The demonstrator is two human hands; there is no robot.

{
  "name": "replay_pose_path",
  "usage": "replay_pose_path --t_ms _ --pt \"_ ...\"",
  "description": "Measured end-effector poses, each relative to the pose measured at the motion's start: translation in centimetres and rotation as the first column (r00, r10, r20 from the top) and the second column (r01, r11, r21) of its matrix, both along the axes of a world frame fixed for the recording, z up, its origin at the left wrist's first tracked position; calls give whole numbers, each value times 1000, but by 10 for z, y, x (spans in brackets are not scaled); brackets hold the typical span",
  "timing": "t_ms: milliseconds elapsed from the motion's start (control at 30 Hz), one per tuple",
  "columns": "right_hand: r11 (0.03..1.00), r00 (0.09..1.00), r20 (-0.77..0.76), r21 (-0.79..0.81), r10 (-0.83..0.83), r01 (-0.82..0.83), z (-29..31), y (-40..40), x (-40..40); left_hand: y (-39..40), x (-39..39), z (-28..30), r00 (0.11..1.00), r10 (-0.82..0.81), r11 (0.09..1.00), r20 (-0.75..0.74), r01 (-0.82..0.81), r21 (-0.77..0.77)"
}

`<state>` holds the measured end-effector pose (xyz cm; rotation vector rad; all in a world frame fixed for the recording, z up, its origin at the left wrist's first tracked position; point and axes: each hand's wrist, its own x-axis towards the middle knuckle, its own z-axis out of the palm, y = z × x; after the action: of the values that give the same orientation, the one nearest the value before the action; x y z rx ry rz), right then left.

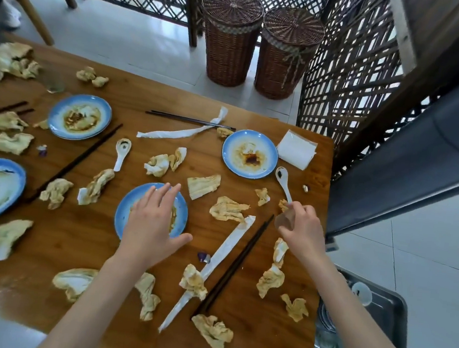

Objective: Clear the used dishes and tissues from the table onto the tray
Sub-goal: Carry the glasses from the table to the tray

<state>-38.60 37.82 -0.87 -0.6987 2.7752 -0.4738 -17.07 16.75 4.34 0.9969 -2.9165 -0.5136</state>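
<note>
Crumpled tissues (229, 209) and paper strips (213, 260) crowd the counter (96, 247) between four soiled blue plates (249, 154). Bare wood lies open in front of the near plate (125, 214) and near the far edge. A chopstick pair (234, 268) runs diagonally between the two hands. The tray (389, 309) sits just off the counter's right edge; the lattice screen (354, 82) and two wicker baskets (230, 38) close off the far side.

4 plates (249, 154) on table (101, 251), tray (394, 318) right of it

Both forearms are bare to the frame's edge, and the hands (155, 222) carry no rings, watch or gloves.
</note>
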Motion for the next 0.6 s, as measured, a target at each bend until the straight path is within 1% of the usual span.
replay_pose_path --t_ms 100,233,400,600 --pt "998 999 25 -48 31 -30 10 -21 21 -19 15 3 1000 21 1000 -10 -21 -2" --pt "989 997 7 -122 80 -79 24 -60 56 -55 40 4 1000 31 999 1 -31 -13" --pt "983 995 -5 -153 103 -102 37 -120 111 -119 78 6 999 36 999 -16 -36 -13" --pt "959 994 -5 -261 110 -107 42 -209 179 -213 135 10 1000 15 998 16 -14 -58"
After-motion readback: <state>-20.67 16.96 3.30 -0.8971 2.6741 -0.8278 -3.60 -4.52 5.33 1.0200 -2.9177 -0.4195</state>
